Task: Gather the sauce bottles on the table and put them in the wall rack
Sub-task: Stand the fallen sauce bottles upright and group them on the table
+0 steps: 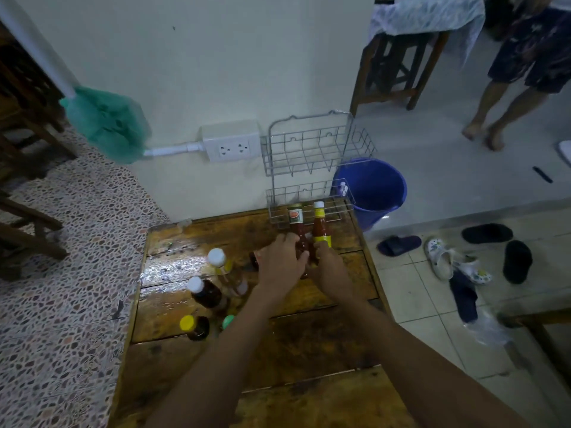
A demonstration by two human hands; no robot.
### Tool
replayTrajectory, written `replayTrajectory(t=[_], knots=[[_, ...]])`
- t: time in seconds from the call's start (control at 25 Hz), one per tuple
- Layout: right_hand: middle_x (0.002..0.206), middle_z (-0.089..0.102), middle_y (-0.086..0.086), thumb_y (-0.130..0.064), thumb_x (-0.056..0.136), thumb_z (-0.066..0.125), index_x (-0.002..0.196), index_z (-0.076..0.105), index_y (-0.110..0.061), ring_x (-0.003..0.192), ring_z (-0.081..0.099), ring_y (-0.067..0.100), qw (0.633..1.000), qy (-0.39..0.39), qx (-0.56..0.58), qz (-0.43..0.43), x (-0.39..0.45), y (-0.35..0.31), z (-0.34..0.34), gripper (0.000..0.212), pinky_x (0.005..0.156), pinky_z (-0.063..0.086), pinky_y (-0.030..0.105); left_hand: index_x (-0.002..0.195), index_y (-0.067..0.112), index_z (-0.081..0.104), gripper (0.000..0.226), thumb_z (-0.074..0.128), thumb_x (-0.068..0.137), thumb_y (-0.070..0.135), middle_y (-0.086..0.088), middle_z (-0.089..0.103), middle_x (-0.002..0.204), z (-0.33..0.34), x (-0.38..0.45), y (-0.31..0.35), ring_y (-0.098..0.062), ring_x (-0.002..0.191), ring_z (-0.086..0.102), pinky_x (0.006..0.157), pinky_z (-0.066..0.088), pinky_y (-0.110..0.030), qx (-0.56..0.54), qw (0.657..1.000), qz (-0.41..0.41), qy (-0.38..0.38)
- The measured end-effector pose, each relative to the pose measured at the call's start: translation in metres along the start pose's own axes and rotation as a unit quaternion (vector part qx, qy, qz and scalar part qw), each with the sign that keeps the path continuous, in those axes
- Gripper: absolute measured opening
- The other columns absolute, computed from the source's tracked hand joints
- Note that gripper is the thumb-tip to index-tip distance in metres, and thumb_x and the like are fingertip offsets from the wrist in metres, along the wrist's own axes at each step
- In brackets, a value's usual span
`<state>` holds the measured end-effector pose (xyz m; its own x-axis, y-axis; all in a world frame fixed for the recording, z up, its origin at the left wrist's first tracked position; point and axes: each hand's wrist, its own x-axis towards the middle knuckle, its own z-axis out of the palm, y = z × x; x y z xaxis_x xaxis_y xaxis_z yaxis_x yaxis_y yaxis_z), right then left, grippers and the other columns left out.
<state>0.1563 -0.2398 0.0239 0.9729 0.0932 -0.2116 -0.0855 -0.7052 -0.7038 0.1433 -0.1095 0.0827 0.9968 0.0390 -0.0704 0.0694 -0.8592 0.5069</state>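
While the wooden table (278,350) stands against the wall, the two-tier wire rack (309,149) hangs above its far edge. The left hand (282,264) curls its fingers around a red sauce bottle (297,223); the right hand (329,267) grips a yellow-labelled bottle (319,225). Three capped bottles (205,291) stand at the left.

Upper rack tier (312,149) open; bottles (204,291) crowd table's left.

A pale wall (191,57) meets speckled terrazzo floor (77,242), a blue bucket (375,186) beyond the wooden table (309,350).
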Motion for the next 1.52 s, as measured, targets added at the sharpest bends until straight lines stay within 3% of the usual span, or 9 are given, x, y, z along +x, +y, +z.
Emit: replayTrajectory(t=[0.12,0.2,0.36,0.64,0.8,1.04,1.16,1.32,1.52], knots=[[0.115,0.072,0.010,-0.027,0.089,0.078,0.136,0.046,-0.014,0.100,0.071,0.029,0.999,-0.019,0.026,0.019,0.014,0.015,0.007,0.058,0.076,0.059,0.043,0.134,0.011,0.045,0.048,0.059,0.097,0.039,-0.012,0.054,0.129,0.036,0.028,0.000,-0.030,0.121,0.054,0.097,0.045,-0.039,-0.055,0.990,-0.119,-0.052],[0.115,0.070,0.014,-0.021,0.090,0.076,0.139,0.042,-0.011,0.100,0.070,0.034,0.999,-0.040,0.017,0.023,0.025,0.023,0.016,0.060,0.070,0.052,0.036,0.132,0.009,0.044,0.048,0.059,0.097,0.038,-0.015,0.054,0.128,0.054,0.043,-0.003,-0.033,0.120,0.054,0.094,0.045,-0.040,-0.075,0.983,-0.155,-0.058],[0.107,0.070,0.014,-0.021,0.093,0.071,0.133,0.045,-0.012,0.094,0.070,0.036,0.998,-0.040,-0.011,0.044,0.037,0.030,0.029,0.049,0.063,0.043,0.034,0.131,0.011,0.046,0.050,0.066,0.093,0.036,-0.014,0.052,0.127,0.078,0.062,-0.014,-0.033,0.118,0.054,0.096,0.046,-0.044,-0.094,0.978,-0.182,-0.051],[0.108,0.074,0.008,-0.022,0.089,0.077,0.129,0.055,-0.015,0.096,0.072,0.030,0.999,-0.011,-0.033,0.022,0.041,0.039,0.037,0.046,0.074,0.059,0.040,0.136,0.015,0.050,0.050,0.070,0.091,0.026,-0.011,0.045,0.135,0.088,0.058,-0.023,-0.030,0.125,0.050,0.108,0.043,-0.041,-0.150,0.968,-0.196,-0.043],[0.113,0.073,0.004,-0.021,0.092,0.073,0.146,0.046,-0.021,0.097,0.072,0.026,0.999,-0.024,-0.033,-0.008,0.015,0.030,0.042,0.061,0.075,0.056,0.034,0.148,0.015,0.041,0.062,0.069,0.092,0.015,-0.009,0.038,0.147,0.082,0.009,-0.027,-0.025,0.136,0.042,0.115,0.038,-0.038,-0.206,0.955,-0.213,0.029],[0.094,0.070,-0.004,-0.022,0.102,0.058,0.147,0.039,-0.033,0.067,0.061,0.009,0.994,-0.094,0.005,-0.054,-0.011,0.013,0.067,0.050,0.054,0.045,0.020,0.137,0.023,0.046,0.048,0.065,0.093,0.020,0.001,0.058,0.127,0.071,-0.052,-0.037,-0.021,0.120,0.056,0.097,0.051,-0.034,-0.209,0.937,-0.243,0.140],[0.105,0.068,-0.006,-0.023,0.100,0.060,0.136,0.040,-0.040,0.080,0.061,0.012,0.986,-0.113,0.026,-0.120,-0.016,0.008,0.074,0.045,0.059,0.039,0.016,0.138,0.020,0.045,0.045,0.062,0.096,0.021,-0.002,0.057,0.130,0.062,-0.064,-0.036,-0.020,0.123,0.054,0.098,0.045,-0.031,-0.231,0.917,-0.286,0.154],[0.120,0.070,0.001,-0.032,0.097,0.060,0.137,0.045,-0.037,0.101,0.068,0.018,0.977,-0.120,0.044,-0.170,-0.013,0.003,0.080,0.043,0.077,0.059,0.034,0.133,0.018,0.046,0.038,0.058,0.098,0.023,-0.003,0.056,0.124,0.062,-0.069,-0.040,-0.022,0.120,0.055,0.097,0.047,-0.035,-0.219,0.913,-0.296,0.175],[0.130,0.066,0.001,-0.043,0.098,0.047,0.140,0.045,-0.034,0.113,0.065,0.015,0.970,-0.136,0.085,-0.180,-0.011,0.004,0.082,0.043,0.086,0.058,0.033,0.130,0.016,0.046,0.032,0.054,0.101,0.026,-0.004,0.055,0.126,0.065,-0.067,-0.041,-0.023,0.119,0.055,0.093,0.047,-0.033,-0.225,0.913,-0.294,0.173]])
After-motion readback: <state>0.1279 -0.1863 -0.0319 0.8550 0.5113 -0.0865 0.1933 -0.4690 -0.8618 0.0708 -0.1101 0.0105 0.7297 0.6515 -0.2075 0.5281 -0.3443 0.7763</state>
